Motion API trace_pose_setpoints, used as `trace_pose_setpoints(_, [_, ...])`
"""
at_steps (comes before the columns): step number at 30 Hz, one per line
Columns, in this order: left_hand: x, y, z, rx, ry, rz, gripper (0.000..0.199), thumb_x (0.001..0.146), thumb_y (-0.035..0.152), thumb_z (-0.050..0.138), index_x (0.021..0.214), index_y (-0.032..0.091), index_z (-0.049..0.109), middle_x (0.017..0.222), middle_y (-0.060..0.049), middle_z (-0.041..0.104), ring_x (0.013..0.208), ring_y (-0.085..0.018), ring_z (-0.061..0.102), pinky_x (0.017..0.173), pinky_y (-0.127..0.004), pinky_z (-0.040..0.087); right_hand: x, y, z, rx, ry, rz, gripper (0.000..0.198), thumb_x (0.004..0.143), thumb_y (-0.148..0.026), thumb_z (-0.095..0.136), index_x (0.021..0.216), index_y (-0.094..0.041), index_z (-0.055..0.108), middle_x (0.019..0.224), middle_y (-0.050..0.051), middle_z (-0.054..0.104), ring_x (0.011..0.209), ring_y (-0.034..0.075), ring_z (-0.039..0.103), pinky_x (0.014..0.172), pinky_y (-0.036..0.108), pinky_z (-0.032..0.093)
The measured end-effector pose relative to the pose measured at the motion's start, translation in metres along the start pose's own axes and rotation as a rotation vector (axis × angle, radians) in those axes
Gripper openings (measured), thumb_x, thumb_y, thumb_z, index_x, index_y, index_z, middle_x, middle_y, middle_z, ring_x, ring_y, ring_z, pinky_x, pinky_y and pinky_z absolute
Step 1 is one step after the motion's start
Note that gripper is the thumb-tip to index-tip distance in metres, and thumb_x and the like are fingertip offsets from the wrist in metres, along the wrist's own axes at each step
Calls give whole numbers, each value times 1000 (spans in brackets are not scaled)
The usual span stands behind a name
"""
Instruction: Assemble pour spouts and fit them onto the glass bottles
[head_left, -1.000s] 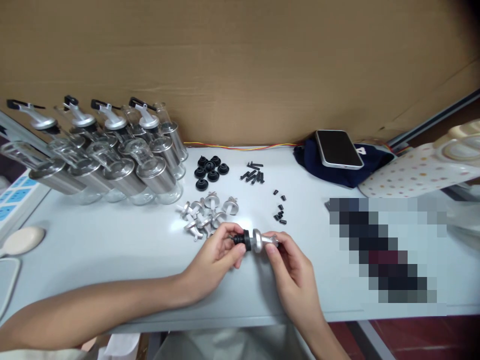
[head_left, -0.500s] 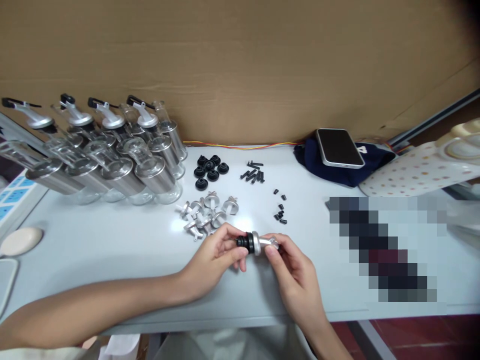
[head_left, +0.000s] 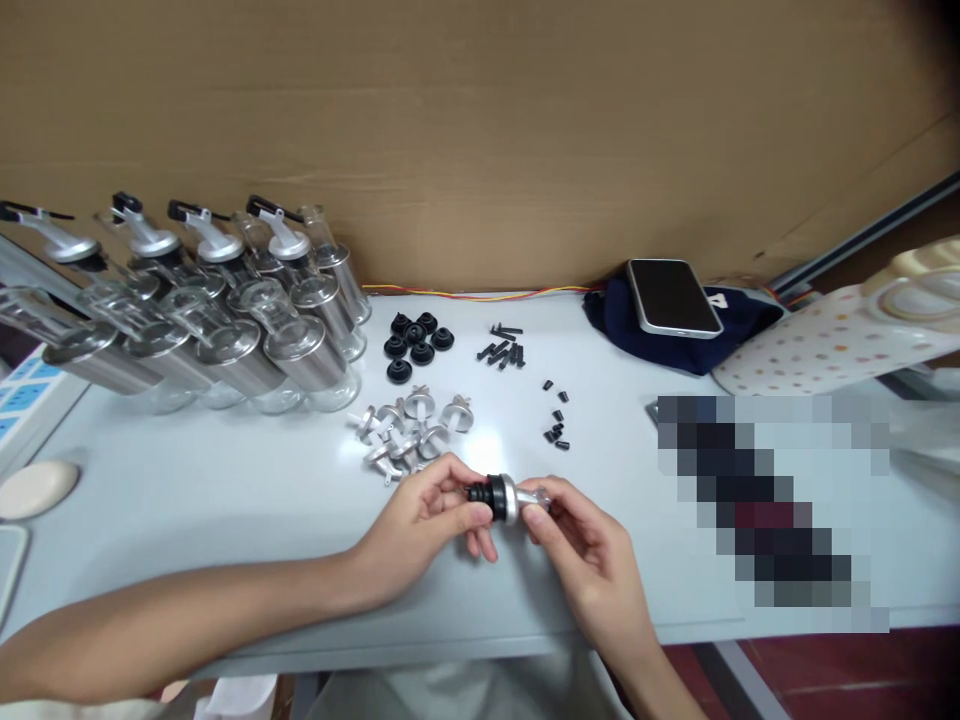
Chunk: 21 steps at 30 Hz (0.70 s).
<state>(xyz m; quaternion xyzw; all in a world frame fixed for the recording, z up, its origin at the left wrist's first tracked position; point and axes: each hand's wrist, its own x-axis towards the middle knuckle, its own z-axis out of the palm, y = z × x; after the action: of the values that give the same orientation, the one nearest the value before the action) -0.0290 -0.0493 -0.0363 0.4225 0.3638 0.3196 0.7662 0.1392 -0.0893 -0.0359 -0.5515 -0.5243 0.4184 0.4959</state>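
Between my two hands lies a bottle pourer [head_left: 510, 499], held sideways above the table's front part. My left hand [head_left: 448, 510] is closed on its black ribbed stopper [head_left: 487, 494]. The fingers of my right hand [head_left: 581, 535] pinch its silver spout at the other end. Just beyond my left hand is a pile of silver pourer tops [head_left: 409, 430] with white stems. Several black rubber stoppers [head_left: 411, 342] form a group behind them. Short black strips [head_left: 504, 352] and tiny black caps [head_left: 557, 430] lie farther right.
Glass bottles with steel sleeves [head_left: 232, 350] crowd the left back, some topped with pourers. At right back, a phone [head_left: 673, 297] rests on dark blue cloth [head_left: 622, 335] beside a dotted white object [head_left: 795, 340]. A cream oval object [head_left: 39, 488] sits at far left. Cardboard [head_left: 480, 150] walls the back.
The stopper and the silver top look pressed closer together, with less of a tilt between them. Both hands keep their hold. The whole view has shifted slightly.
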Motion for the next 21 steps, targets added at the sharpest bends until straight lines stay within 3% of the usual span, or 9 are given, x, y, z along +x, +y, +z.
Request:
trace_pose_setpoints(15, [-2, 1, 2, 48, -3, -48, 31, 74, 34, 74, 80, 17, 49, 58, 0, 67, 51, -12, 62, 55, -24, 48, -2, 2, 0, 22, -93, 39, 19, 90, -36, 56, 82, -20, 65, 61, -3, 54, 54, 11, 51, 52, 20, 44])
trace_pose_setpoints(21, [-7, 3, 4, 166, -56, 98, 32, 85, 40, 64, 100, 16, 49, 81, -2, 64, 69, -12, 63, 68, -26, 48, -5, 9, 6, -18, 26, 20, 32, 96, -39, 48, 123, -24, 56, 58, -5, 56, 49, 10, 50, 48, 19, 43])
